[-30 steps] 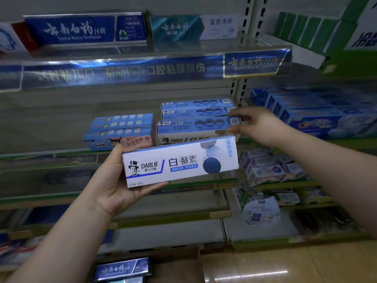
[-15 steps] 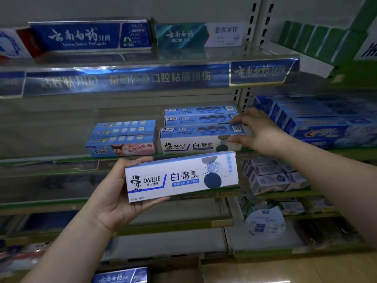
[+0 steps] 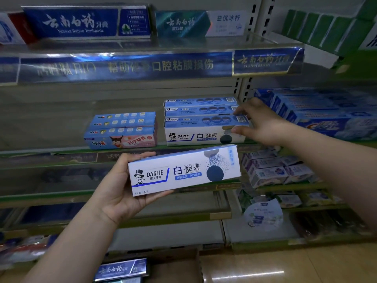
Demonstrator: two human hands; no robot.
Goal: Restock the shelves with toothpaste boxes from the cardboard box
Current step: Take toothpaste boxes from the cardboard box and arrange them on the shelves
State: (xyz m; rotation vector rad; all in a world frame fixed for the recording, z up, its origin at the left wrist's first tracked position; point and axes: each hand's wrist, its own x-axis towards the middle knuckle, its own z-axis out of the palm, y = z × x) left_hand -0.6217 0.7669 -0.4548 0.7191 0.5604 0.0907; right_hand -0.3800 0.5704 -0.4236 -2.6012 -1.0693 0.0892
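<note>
1. Presently, the left hand [image 3: 120,193] grips the held Darlie box [image 3: 183,170] by its left end, with the thumb on the top edge and the fingers under the bottom edge.
2. The held Darlie box is in the air in front of the shelf [image 3: 51,154], long side roughly level, right end slightly higher, printed face towards the camera.
3. The right hand [image 3: 263,123] is at the right end of the shelved Darlie boxes [image 3: 202,123]. Its thumb touches the front face of the front box and its fingertips lie on the tops behind. Whether it clamps them cannot be told.
4. Children's toothpaste boxes [image 3: 122,129] stand just beside that row, on its left.
5. The cardboard box [image 3: 177,268] sits on the floor below.
</note>
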